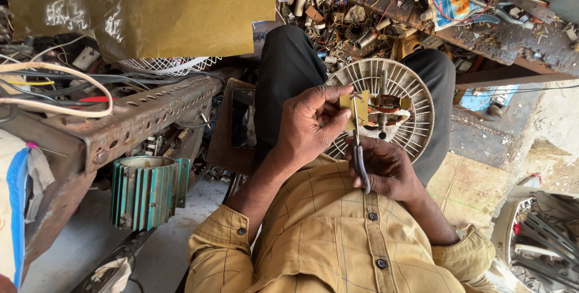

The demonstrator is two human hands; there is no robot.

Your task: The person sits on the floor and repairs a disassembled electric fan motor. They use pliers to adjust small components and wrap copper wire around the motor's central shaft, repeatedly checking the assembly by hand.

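I sit with a round white slotted fan housing (416,97) on my lap, a small motor with copper winding (389,109) at its centre. My left hand (310,125) pinches a small yellow piece of sheet (360,107) between thumb and fingers, just in front of the motor. My right hand (386,169) grips the grey handles of a pair of scissors (360,163). The blades point up and meet the lower edge of the yellow piece. Both hands are close together over my black trousers.
A green finned motor casing (148,192) stands at the left under a rusty perforated metal rack (151,109). A large yellow sheet (163,12) and a white fan guard (166,64) lie above. A bench with wires and parts (422,3) fills the top right.
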